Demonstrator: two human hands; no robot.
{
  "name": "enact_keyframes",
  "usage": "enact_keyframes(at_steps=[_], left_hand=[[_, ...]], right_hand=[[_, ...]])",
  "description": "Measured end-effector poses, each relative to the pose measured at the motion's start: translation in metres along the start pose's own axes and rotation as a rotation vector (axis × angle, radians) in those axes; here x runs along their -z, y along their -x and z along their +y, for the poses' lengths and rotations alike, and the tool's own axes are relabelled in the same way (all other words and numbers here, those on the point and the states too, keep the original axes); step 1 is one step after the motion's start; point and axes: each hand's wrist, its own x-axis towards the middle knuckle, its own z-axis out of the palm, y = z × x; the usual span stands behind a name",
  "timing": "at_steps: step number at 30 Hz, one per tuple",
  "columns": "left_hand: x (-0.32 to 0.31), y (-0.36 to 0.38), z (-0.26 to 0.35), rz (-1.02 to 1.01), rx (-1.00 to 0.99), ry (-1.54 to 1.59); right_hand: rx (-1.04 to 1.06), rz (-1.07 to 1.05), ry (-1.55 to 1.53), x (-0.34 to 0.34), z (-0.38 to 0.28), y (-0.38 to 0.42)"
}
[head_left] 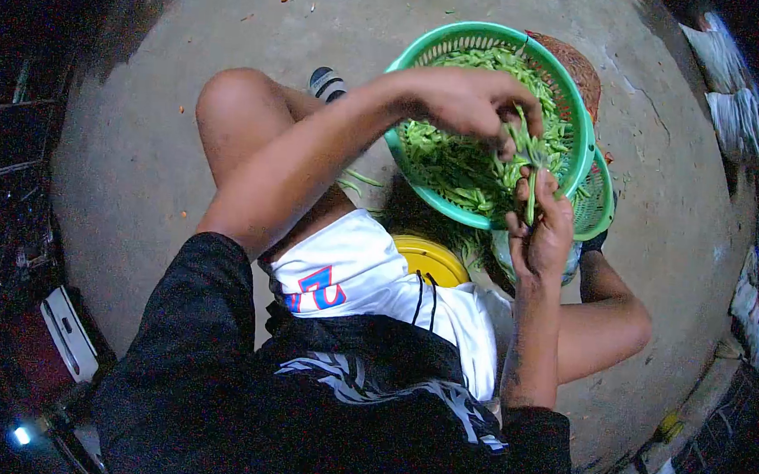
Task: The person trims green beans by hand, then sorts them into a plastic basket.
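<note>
A large green basket (393, 164) holds a heap of cut green beans (454, 146). Above the heap, my left hand (479, 108) has its fingers curled around some green bean pieces (524, 142). My right hand (545, 230) is just below and to the right, by the basket's near rim, with a green bean (531, 198) pinched upright between thumb and fingers. The two hands nearly meet at the beans, where motion blurs the detail.
Under the large basket's right side sits a second green basket (606, 199). A reddish mesh sack (572, 66) lies behind. Between my legs is a yellow round container (430, 259). Loose beans (361, 179) lie on the floor (140, 179); white sacks (727, 102) stand at the right.
</note>
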Motion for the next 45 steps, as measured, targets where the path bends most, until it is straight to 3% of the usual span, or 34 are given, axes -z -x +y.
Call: enact_keyframes(at_steps=[3, 5, 7, 9, 13, 17, 19, 20, 21, 23, 25, 26, 29, 32, 33, 35, 36, 37, 39, 41, 42, 43, 45], left_hand=[[0.000, -0.001, 0.001, 0.015, -0.114, -0.060], [0.013, 0.000, 0.000, 0.012, 0.043, 0.067], [0.015, 0.002, -0.004, 0.031, 0.024, 0.140], [0.005, 0.001, -0.005, 0.123, -0.028, -0.026], [0.005, 0.000, -0.003, 0.096, -0.068, -0.026], [0.033, 0.002, -0.013, 0.162, -0.043, 0.125], [0.020, 0.007, 0.004, 0.154, 0.049, 0.017], [0.008, 0.008, 0.003, 0.182, -0.062, -0.109], [0.000, 0.006, 0.012, 0.100, 0.062, -0.068], [-0.003, 0.000, 0.007, 0.005, -0.013, -0.055], [0.010, -0.003, -0.006, 0.048, -0.139, -0.108], [0.015, -0.003, -0.011, 0.102, -0.031, 0.112], [0.021, 0.000, -0.009, 0.150, 0.035, 0.062], [-0.004, 0.000, 0.002, -0.028, 0.065, 0.097], [-0.004, -0.001, 0.001, -0.029, 0.065, 0.103], [0.003, -0.002, 0.002, 0.028, -0.155, -0.135], [0.009, -0.004, -0.003, 0.101, -0.157, -0.071], [0.018, -0.001, -0.007, 0.093, 0.019, 0.078], [0.020, -0.003, -0.013, 0.105, -0.022, 0.071], [0.000, 0.001, 0.002, 0.121, -0.123, -0.152], [-0.007, 0.000, 0.009, -0.032, 0.039, 0.019], [-0.011, 0.001, 0.016, -0.033, 0.038, -0.104], [-0.001, -0.005, 0.000, -0.080, -0.103, 0.016]], right_hand=[[-0.033, -0.008, -0.044, 0.004, 0.000, -0.002], [-0.063, -0.021, -0.068, 0.003, -0.004, 0.003], [-0.089, -0.028, -0.092, 0.001, -0.006, 0.003], [-0.071, -0.020, -0.062, 0.001, -0.003, 0.002], [-0.090, -0.040, -0.094, 0.008, -0.002, 0.000], [-0.097, -0.039, -0.128, 0.014, -0.003, -0.001], [-0.098, -0.013, -0.096, 0.007, -0.004, 0.000], [-0.096, -0.012, -0.096, 0.006, -0.004, 0.000], [-0.093, -0.012, -0.101, 0.005, -0.003, -0.001], [-0.099, -0.008, -0.101, 0.007, -0.002, 0.000], [-0.114, -0.044, -0.130, 0.009, -0.004, 0.000], [-0.102, -0.039, -0.121, 0.007, -0.005, 0.001], [-0.100, -0.042, -0.124, 0.007, -0.004, 0.000], [-0.085, -0.019, -0.105, 0.002, -0.004, 0.001], [-0.088, -0.014, -0.102, 0.003, -0.004, 0.001], [-0.085, -0.018, -0.120, 0.006, -0.003, 0.002], [-0.091, -0.040, -0.132, 0.007, -0.004, 0.002], [-0.088, -0.043, -0.135, 0.007, -0.004, 0.002], [-0.093, -0.051, -0.131, 0.009, -0.003, -0.001], [-0.075, -0.039, -0.148, 0.010, 0.003, -0.003], [-0.064, -0.027, -0.160, 0.011, 0.004, -0.004], [-0.070, -0.023, -0.156, 0.012, 0.004, -0.004], [-0.059, -0.077, -0.144, 0.014, 0.002, -0.003]])
